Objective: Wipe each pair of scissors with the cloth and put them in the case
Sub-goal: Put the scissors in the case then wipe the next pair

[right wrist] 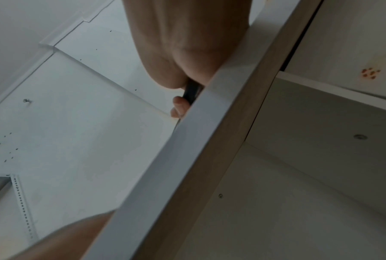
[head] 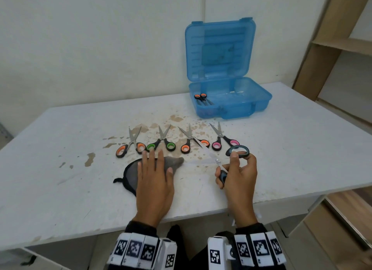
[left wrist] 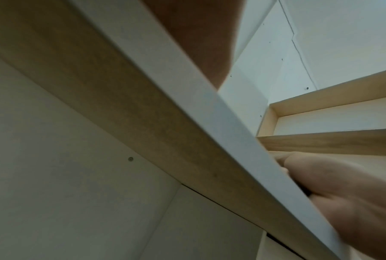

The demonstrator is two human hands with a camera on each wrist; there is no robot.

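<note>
Looking through the head view, my right hand (head: 236, 170) grips blue-handled steel scissors (head: 218, 162), blades splayed leftward toward the grey cloth (head: 173, 162) flattened under my open left hand (head: 155, 175); the translucent blue plastic case (head: 229, 100) sits beyond. Both wrist views show mainly the table edge (left wrist: 187, 98), hiding cloth and blades.

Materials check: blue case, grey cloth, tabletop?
Blue case: looks like translucent moulded plastic, glossy; the scissors inside show through its wall. Grey cloth: soft, matte fabric, probably fleece or microfibre, with dark edging. Tabletop: white coated board, apparently laminate; coating chipped to brown patches.
</note>
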